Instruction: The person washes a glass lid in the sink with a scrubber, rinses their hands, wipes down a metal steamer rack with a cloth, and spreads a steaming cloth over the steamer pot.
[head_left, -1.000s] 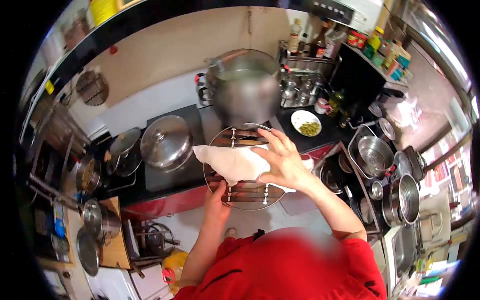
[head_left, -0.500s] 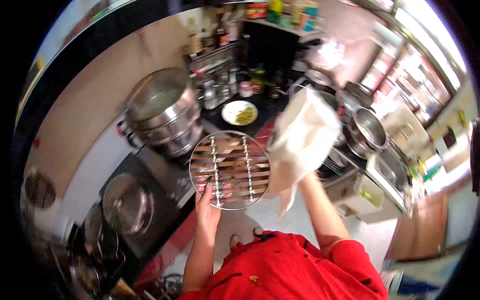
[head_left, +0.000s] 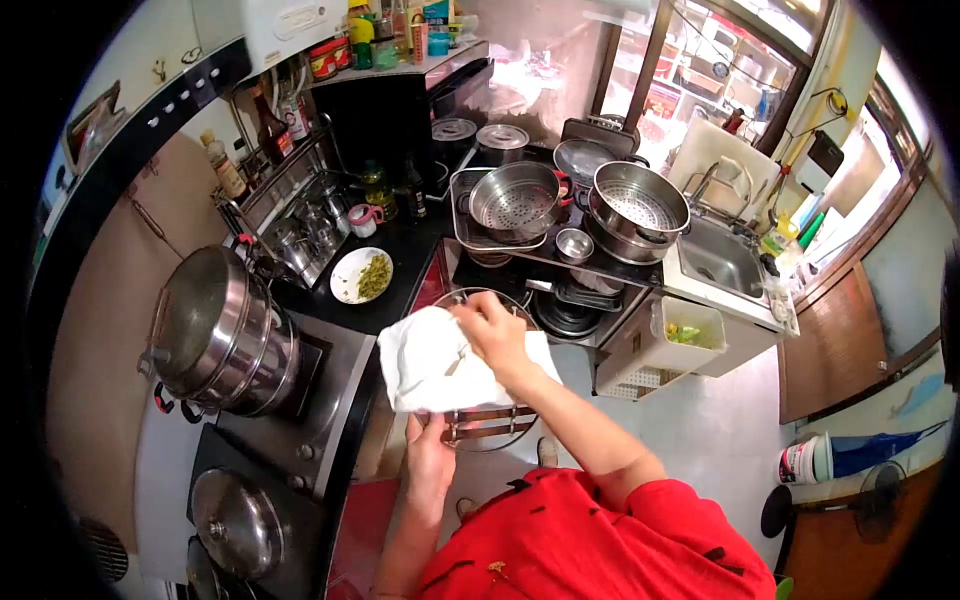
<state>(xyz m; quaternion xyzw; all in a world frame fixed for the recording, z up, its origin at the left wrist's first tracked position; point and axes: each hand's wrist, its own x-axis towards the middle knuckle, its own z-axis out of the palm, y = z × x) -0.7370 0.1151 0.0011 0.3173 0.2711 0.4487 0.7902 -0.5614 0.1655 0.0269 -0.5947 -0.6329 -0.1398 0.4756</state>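
Observation:
My left hand (head_left: 430,455) grips the lower left edge of a round rack (head_left: 490,430) with wooden slats and a wire rim, held out in front of my body. A white cloth (head_left: 430,365) lies bunched over most of the rack and hangs past its left side. From the right, my right hand (head_left: 492,335) reaches over the rack, its bent fingers closed on the cloth. The slats show only below the cloth.
A tall steel steamer pot (head_left: 225,335) stands on the stove at left, with a steel lid (head_left: 238,522) nearer me. Beyond the rack are a plate of green pieces (head_left: 362,275), perforated steamer pans (head_left: 515,203) and a sink (head_left: 722,262). A white bin (head_left: 690,335) hangs at right.
My view has turned right towards the sink. The cloth, held off to the right of the bare rack half a second ago, is now over the rack again.

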